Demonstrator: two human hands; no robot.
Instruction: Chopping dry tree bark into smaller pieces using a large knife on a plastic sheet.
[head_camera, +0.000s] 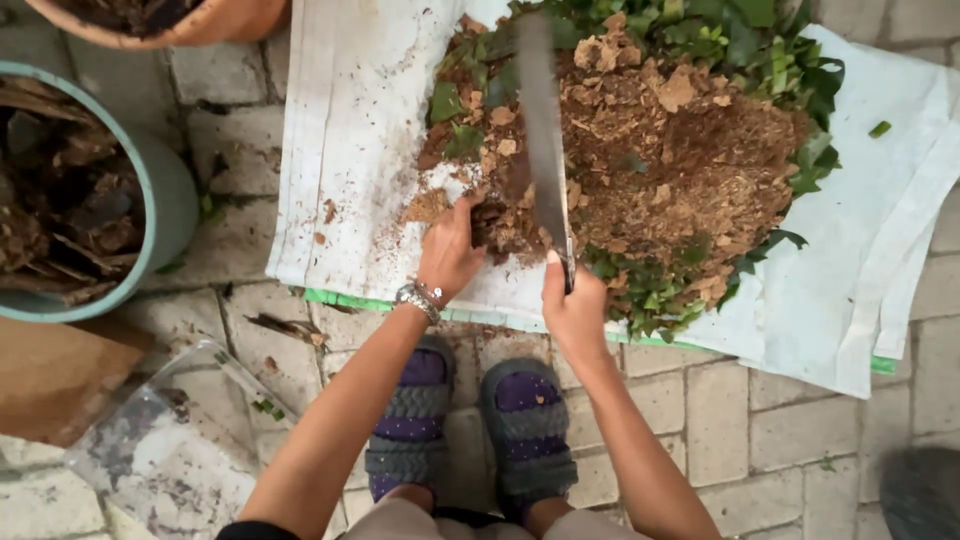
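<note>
Paving stones (760, 420) lie under you, with a white sheet (350, 150) spread across them. On that sheet sits a heap of brown crumbly matter (690, 150) ringed by chopped green leaves (770, 50). At your left stands a pale green pot (175, 200) of dry brown scraps. Your right hand (575, 310) has its fingers clamped on a long blade (542, 130) lying over the heap. Your left hand (450, 250), wearing a bracelet (418, 298), presses curled fingers into the heap's near edge.
</note>
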